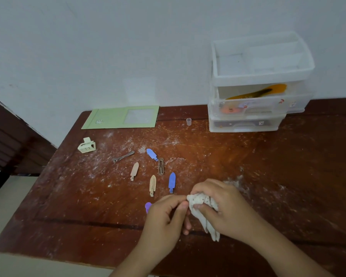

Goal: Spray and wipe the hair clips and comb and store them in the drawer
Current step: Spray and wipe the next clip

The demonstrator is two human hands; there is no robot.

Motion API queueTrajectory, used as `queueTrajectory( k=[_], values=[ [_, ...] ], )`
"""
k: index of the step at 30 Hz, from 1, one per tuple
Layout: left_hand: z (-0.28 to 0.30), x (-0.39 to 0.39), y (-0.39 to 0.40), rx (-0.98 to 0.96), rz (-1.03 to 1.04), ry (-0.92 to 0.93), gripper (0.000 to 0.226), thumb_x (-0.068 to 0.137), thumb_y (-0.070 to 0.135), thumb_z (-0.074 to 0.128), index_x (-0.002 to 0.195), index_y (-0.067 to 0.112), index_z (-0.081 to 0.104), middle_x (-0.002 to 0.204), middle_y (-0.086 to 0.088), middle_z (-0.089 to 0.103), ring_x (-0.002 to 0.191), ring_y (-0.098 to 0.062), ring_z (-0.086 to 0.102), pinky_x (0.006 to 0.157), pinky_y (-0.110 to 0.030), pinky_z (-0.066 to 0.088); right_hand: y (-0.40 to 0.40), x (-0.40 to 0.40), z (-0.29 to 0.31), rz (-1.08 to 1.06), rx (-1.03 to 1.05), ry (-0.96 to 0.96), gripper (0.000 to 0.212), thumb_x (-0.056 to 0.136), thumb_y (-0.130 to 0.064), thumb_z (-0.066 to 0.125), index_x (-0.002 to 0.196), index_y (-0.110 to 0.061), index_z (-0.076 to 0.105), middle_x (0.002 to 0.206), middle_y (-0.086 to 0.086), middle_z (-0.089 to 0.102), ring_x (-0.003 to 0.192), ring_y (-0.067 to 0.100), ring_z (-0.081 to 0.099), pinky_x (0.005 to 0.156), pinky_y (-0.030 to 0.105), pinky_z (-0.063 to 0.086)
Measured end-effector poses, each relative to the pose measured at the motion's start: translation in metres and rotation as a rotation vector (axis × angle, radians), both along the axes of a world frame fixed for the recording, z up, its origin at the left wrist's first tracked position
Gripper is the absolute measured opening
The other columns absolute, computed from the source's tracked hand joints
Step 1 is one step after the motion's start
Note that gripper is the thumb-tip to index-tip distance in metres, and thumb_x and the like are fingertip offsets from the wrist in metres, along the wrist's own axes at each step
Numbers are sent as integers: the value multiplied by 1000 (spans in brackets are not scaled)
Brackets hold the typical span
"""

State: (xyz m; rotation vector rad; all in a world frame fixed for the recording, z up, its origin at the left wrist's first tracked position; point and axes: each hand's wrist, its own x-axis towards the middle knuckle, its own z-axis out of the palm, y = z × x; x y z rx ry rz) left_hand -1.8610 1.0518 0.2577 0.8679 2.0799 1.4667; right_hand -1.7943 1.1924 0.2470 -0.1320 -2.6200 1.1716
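My right hand point(226, 204) grips a bunched white cloth point(203, 212) near the table's front. My left hand point(168, 214) pinches the cloth's upper end; whatever sits between its fingers is hidden. A purple clip point(147, 206) peeks out just left of that hand. Several hair clips lie beyond: two blue ones point(172, 182) point(152, 154), two beige ones point(152, 185) point(134, 170), a brown snap clip point(161, 166), a grey metal clip point(123, 156) and a cream claw clip point(86, 145). The clear drawer unit point(258, 84) stands at the back right, an orange comb point(258, 91) inside its upper drawer.
A green card folder point(108, 117) lies at the back left against the wall. A small clear cap point(188, 121) stands left of the drawer unit. The wooden table point(288, 166) is scratched and dusted with white marks. Its left edge drops off beside dark furniture point(8, 140).
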Motion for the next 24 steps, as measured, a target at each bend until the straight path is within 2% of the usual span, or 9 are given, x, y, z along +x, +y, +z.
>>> queueTrajectory(
  k=[3,5,7,10,13,17,19,21,24],
  values=[
    [-5,0,-3,-47,3,49,27,88,16,45,73,30,63,51,5,55,40,-3,51,50,-12,43,-1,5,-3,-32,10,-19,43,70,-47,38,94,-21,64,79,-31,45,83,-11,48,78,7,31],
    [-8,1,-5,-63,26,14,35,90,5,46,71,30,61,54,3,53,40,-2,51,49,-10,43,-1,9,-10,-61,25,-21,40,70,-45,38,89,-21,64,77,-32,44,87,-16,45,90,16,27],
    [-10,4,-4,-49,43,-26,33,89,9,48,69,33,61,57,2,56,40,-2,53,48,-11,44,-1,13,-12,-84,20,-30,36,70,-45,39,86,-24,63,77,-32,45,88,-20,43,88,24,30],
    [-8,7,0,-27,51,-28,26,82,20,47,66,37,59,60,12,61,41,-3,54,50,-13,46,0,18,-8,-142,-19,-66,10,71,-37,49,81,-40,51,79,-29,49,89,-7,49,76,11,34],
    [-6,1,-6,8,117,-72,46,90,3,47,62,37,63,58,4,58,42,-3,54,50,-13,46,14,24,0,-321,-52,10,18,77,-20,62,81,-34,51,80,-23,53,75,-2,54,70,0,36],
    [-4,-7,-16,86,165,-17,48,86,-5,51,71,38,66,65,4,62,50,-1,59,55,-9,46,33,30,2,-448,-487,-16,26,81,-6,62,76,-31,58,75,-7,62,72,17,57,56,11,44],
    [-4,-5,-14,117,140,22,36,82,-1,58,76,33,67,76,3,63,58,2,63,59,-6,46,24,30,2,-369,-737,-14,10,72,-30,73,80,-30,66,76,-1,68,74,20,61,57,16,50],
    [-6,-1,-11,113,127,111,21,74,18,61,72,36,71,81,12,67,68,3,64,65,-5,46,12,28,-5,-237,-827,-51,40,51,-52,78,83,-32,69,85,-3,71,75,13,66,61,18,52],
    [-8,1,-11,97,133,201,20,68,35,52,83,39,65,92,34,61,81,7,61,68,-1,42,-2,21,-6,-198,-914,-17,19,61,-27,65,80,-29,70,80,-2,71,69,8,64,58,18,51]
  ],
)
